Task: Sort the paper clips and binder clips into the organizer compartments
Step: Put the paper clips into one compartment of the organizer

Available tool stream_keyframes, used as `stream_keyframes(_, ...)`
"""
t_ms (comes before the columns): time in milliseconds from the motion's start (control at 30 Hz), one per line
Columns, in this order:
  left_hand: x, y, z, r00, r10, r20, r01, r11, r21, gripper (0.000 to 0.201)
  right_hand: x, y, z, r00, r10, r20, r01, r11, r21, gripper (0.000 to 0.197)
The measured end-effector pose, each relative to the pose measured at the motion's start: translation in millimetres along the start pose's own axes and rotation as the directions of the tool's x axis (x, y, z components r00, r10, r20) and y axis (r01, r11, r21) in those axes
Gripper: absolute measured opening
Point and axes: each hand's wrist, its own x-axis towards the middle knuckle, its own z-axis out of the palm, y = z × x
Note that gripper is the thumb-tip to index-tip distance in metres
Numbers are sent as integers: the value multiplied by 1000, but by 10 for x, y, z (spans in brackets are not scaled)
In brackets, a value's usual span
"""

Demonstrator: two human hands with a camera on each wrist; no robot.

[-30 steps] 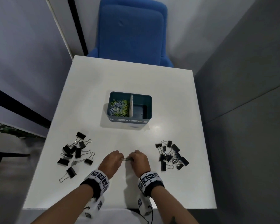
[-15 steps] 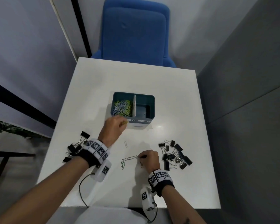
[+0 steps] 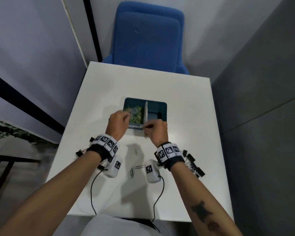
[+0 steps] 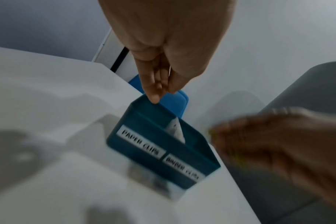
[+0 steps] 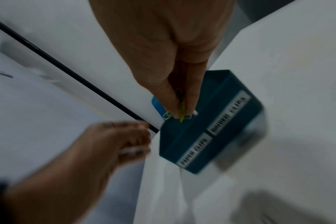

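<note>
Paper clips (image 5: pixel 180 112), yellow ones, sit pinched in my right hand (image 3: pixel 157 132), which has risen from the tabletop (image 3: pixel 186 116) to the organizer's (image 3: pixel 162 106) front edge. My left hand (image 3: pixel 118 124) has moved over the filled left compartment, fingers relaxed and straight. Three loose clips (image 3: pixel 134 166) remain behind the wrists.

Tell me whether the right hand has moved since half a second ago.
Yes. The right hand has gone from the table near the binder clips up to the organizer front wall.
</note>
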Motion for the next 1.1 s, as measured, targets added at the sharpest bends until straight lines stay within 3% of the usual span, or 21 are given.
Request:
stream_keyframes(67, -275, -103, 92, 999, 14, 42, -14, 1000, 6, 14, 238, -198, -24, 999, -25, -38, 25, 1000, 12, 12)
stream_keyframes(167, -666, -330, 286, 969, 21, 246, -36, 998, 59, 19, 467, -412, -67, 998, -52, -39, 53, 998, 21, 14)
stream_keyframes(300, -1126, -588, 453, 873, -58, 484, -36, 982, 184, 22, 543, -399, -102, 986, -88, 139, 104, 988, -114, 54)
stream_keyframes(367, -1301, -711, 517, 837, -93, 539, -53, 967, 248, 26, 460, -241, -48, 976, -129, 178, 164, 965, -202, 48)
stream_keyframes(500, -1558, -853, 616, 826, -92, 556, -95, 950, 299, 35, 47, 192, 141, 961, -129, 245, 205, 926, -316, 15)
stream_keyframes(600, -1686, -851, 678, 837, -24, 546, -150, 950, 273, 40, -399, 548, 335, 915, -15, 403, 183, 907, -380, 26)
stream_keyframes(700, -1729, -809, 720, 864, 18, 503, -186, 940, 285, 39, -754, 843, 532, 879, 28, 475, 212, 871, -444, 36)
stream_keyframes(933, -1721, -717, 877, 842, 36, 538, -307, 852, 424, 38, -1176, 1090, 812, 928, -70, 366, 243, 857, -454, 28)
stream_keyframes(1100, -1724, -767, 919, 827, -9, 562, -312, 825, 472, 41, -1226, 1130, 868, 935, -53, 351, 236, 832, -502, 23)
